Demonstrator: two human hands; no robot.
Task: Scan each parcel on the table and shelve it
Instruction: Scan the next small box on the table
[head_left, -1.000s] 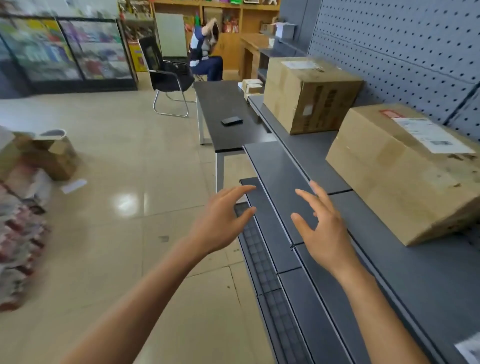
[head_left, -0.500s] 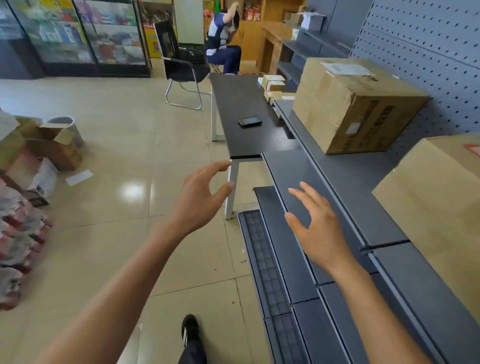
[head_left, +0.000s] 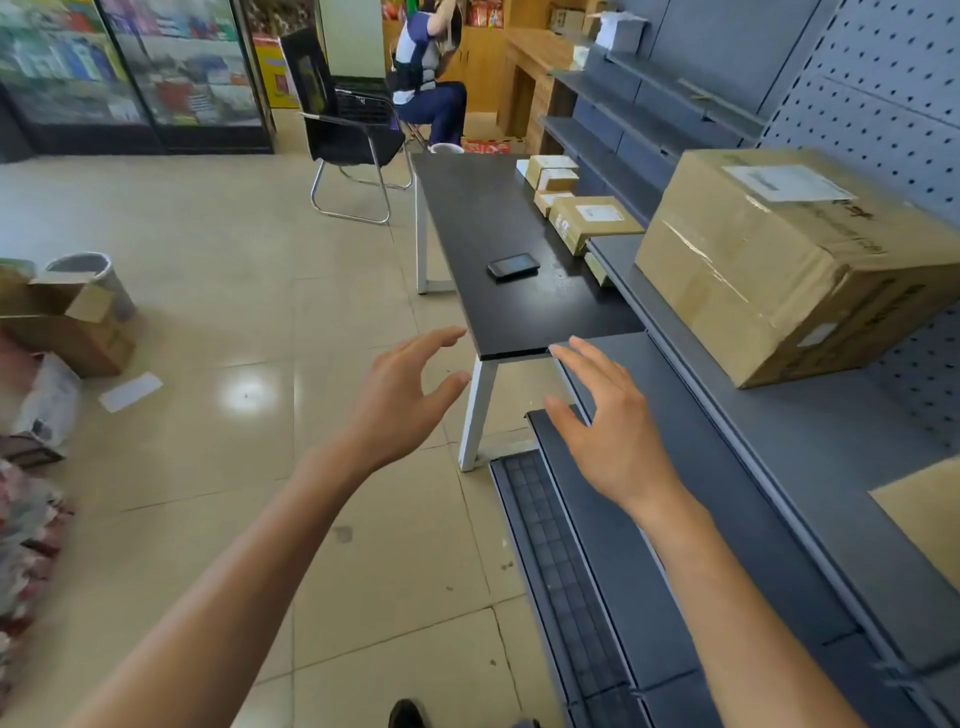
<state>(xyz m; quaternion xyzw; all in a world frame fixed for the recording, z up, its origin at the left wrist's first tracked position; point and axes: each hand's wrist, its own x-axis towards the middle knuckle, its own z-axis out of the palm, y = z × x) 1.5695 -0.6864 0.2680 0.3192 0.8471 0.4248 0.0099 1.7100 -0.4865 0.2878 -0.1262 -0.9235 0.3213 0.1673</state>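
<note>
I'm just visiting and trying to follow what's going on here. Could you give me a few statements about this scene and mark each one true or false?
1. Both hands hold nothing. True: the left hand and right hand are open, fingers spread.
2. A dark handheld device lies on the black table. True.
3. The black table holds no parcels. False: several small parcels sit at its far right side.
4. The large cardboard box stands on the floor. False: it sits on the grey shelf.
5. The black chair lies tipped over. False: it stands upright.
</note>
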